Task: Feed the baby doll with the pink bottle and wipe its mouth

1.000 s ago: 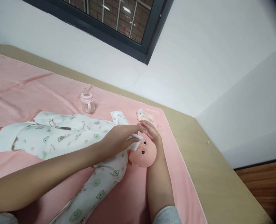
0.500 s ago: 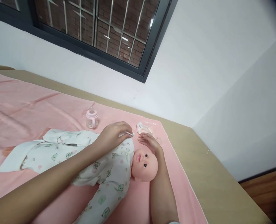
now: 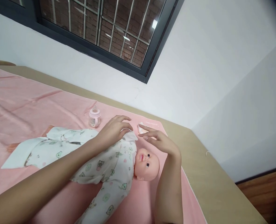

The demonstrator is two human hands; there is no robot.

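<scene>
A baby doll lies on its back in white pyjamas with green animal prints, head to the right. My left hand is over the doll's far shoulder, thumb and fingers closed on a thin white wipe that hangs down onto the sleeve. My right hand is just beyond the doll's head, its fingers stretched out and apart, holding nothing. Behind those fingertips lies a small white packet, partly covered by the hand.
A pink baby bottle with a handle stands beyond the doll's body. The pink blanket covers most of a wooden surface. A white wall and a barred window rise behind.
My right hand has lifted and swung out from beside the doll's head, its fingers spreading over the packet. More of the wipe now shows below my left hand.
</scene>
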